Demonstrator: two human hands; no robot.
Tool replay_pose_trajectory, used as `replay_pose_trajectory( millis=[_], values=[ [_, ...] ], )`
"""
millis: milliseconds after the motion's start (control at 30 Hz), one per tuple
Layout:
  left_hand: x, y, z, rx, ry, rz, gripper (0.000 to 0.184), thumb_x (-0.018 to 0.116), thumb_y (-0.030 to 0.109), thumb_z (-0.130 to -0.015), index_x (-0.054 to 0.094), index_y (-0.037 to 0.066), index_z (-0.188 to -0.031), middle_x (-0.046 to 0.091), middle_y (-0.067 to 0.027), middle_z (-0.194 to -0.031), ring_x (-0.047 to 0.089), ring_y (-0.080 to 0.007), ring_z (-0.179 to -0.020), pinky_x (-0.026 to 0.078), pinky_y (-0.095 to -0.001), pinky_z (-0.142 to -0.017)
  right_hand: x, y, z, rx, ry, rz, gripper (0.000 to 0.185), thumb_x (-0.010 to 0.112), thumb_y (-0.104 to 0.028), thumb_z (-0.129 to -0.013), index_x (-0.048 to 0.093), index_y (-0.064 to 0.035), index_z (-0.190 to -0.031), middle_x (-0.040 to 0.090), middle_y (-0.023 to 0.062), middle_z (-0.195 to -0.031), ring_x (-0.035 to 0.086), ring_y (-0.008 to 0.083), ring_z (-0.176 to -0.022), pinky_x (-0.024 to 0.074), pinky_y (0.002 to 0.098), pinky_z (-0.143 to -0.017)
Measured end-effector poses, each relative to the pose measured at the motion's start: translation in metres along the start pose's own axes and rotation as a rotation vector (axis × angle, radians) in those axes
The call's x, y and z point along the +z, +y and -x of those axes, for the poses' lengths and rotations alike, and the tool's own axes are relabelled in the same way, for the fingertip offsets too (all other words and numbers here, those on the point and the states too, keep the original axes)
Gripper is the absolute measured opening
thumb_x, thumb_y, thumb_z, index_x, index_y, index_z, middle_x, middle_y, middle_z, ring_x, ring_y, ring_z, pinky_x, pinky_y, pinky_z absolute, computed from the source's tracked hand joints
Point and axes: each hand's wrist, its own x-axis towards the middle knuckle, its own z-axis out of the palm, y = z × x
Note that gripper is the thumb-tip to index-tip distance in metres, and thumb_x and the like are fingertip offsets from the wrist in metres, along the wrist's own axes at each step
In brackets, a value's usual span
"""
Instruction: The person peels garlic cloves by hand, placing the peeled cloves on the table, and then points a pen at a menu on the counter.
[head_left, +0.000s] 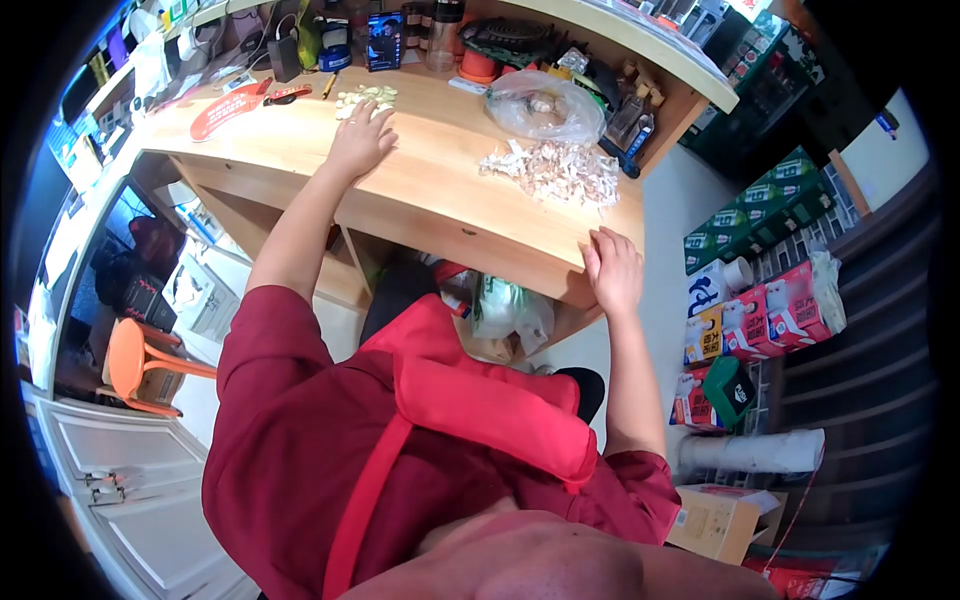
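Note:
Peeled garlic cloves point(372, 94) lie in a small pile near the back of the wooden desk. My left hand point(362, 142) is at the pile's near edge, palm down with fingers stretched out and apart; whether its fingertips touch a clove is hard to tell. My right hand point(613, 268) rests on the desk's front right corner, fingers extended and nothing visible in them. Between the hands, further right, papery garlic skins point(562, 174) are spread in a heap. Behind them sits a clear plastic bag point(545, 106) with what look like garlic bulbs inside.
A red fan-shaped card point(228, 112), a red-handled tool point(288, 94) and a yellow pencil point(329, 86) lie at the back left. A blue box point(385, 42) and jars line the shelf. Green cartons point(760, 212) stand on the right; an orange stool point(128, 360) is on the left.

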Motion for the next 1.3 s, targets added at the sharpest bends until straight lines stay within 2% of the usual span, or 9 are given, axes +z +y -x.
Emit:
replay_pose_trajectory(
  millis=[267,400,533,600,633,900,1033,1100,1300],
  values=[
    [-0.009,0.006,0.008,0.071,-0.09,0.122,0.047,0.053,0.034,-0.084,0.045,0.01,-0.123,0.042,-0.0201,-0.128,0.033,-0.0394,-0.125,0.034,-0.0458,-0.097,-0.008,0.015,-0.007,-0.071,-0.287,-0.128,0.046,0.048,-0.037,-0.088,0.05,-0.005,-0.121,0.045,0.014,-0.131,0.035,0.0284,-0.127,0.0283,0.0395,-0.101],
    [-0.024,0.018,0.006,0.081,-0.105,0.154,0.045,0.057,0.025,-0.081,0.046,0.005,-0.12,0.043,-0.0216,-0.126,0.034,-0.04,-0.123,0.033,-0.0442,-0.098,-0.008,0.056,-0.037,-0.266,-0.468,-0.483,0.049,0.05,-0.033,-0.088,0.046,-0.0007,-0.125,0.045,0.0156,-0.13,0.031,0.0297,-0.129,0.0245,0.0361,-0.105],
    [-0.027,0.021,0.004,0.106,-0.075,0.133,0.043,0.059,0.015,-0.078,0.047,0.002,-0.117,0.044,-0.0211,-0.122,0.039,-0.0394,-0.117,0.034,-0.045,-0.098,0.01,0.077,-0.035,0.129,-0.501,-1.178,0.037,0.054,-0.009,-0.084,0.051,-0.0059,-0.12,0.049,0.0138,-0.126,0.043,0.0284,-0.12,0.0362,0.0326,-0.097],
    [-0.032,0.028,-0.002,0.067,-0.13,0.138,0.045,0.059,0.014,-0.076,0.045,0.001,-0.117,0.043,-0.0211,-0.123,0.039,-0.0397,-0.117,0.033,-0.0451,-0.098,0.01,0.074,-0.034,0.023,-0.427,-1.161,0.036,0.056,0.004,-0.078,0.058,-0.0087,-0.111,0.056,0.0115,-0.116,0.053,0.027,-0.107,0.0434,0.0324,-0.089],
    [-0.032,0.029,-0.003,0.058,-0.133,0.143,0.046,0.059,0.014,-0.076,0.045,0.001,-0.117,0.042,-0.0212,-0.123,0.039,-0.0398,-0.117,0.033,-0.0452,-0.097,0.012,0.077,-0.033,-0.275,-0.314,-0.861,0.036,0.058,0.007,-0.074,0.061,-0.0093,-0.106,0.06,0.0104,-0.11,0.058,0.0266,-0.1,0.0461,0.0329,-0.084],
    [-0.04,0.038,-0.019,-0.087,-0.206,0.132,0.047,0.062,0.011,-0.072,0.044,0.001,-0.115,0.042,-0.0218,-0.12,0.04,-0.0399,-0.112,0.034,-0.0454,-0.095,-0.004,0.082,-0.047,0.2,-0.465,-0.935,0.009,0.064,-0.005,-0.073,0.067,-0.005,-0.082,0.066,0.0081,-0.088,0.062,0.0267,-0.084,0.0474,0.0344,-0.078],
    [-0.046,0.059,-0.026,-0.233,-0.191,0.037,0.041,0.061,0.01,-0.073,0.049,0.002,-0.111,0.044,-0.0215,-0.118,0.043,-0.0384,-0.109,0.035,-0.0467,-0.092,-0.029,0.076,-0.104,-0.099,-0.38,-0.671,0.025,0.065,-0.007,-0.071,0.062,-0.0079,-0.096,0.058,0.0114,-0.109,0.053,0.0309,-0.103,0.0425,0.037,-0.086],
    [-0.04,0.078,-0.021,-0.437,-0.196,0.093,0.039,0.06,0.009,-0.074,0.049,0.002,-0.111,0.044,-0.0215,-0.118,0.044,-0.0379,-0.108,0.036,-0.0463,-0.091,-0.055,0.082,-0.151,-0.288,-0.434,-0.706,0.029,0.063,-0.005,-0.072,0.061,-0.0083,-0.101,0.055,0.0122,-0.114,0.05,0.0317,-0.106,0.0411,0.0379,-0.087],
    [-0.047,0.076,-0.024,-0.52,-0.142,0.157,0.042,0.06,0.01,-0.074,0.048,-0.002,-0.112,0.042,-0.0233,-0.121,0.041,-0.0384,-0.111,0.033,-0.0455,-0.094,-0.148,0.065,-0.325,-0.788,-0.458,-0.623,0.032,0.058,-0.004,-0.069,0.061,-0.007,-0.101,0.055,0.0105,-0.115,0.051,0.0287,-0.104,0.0419,0.0383,-0.085]
  ],
)
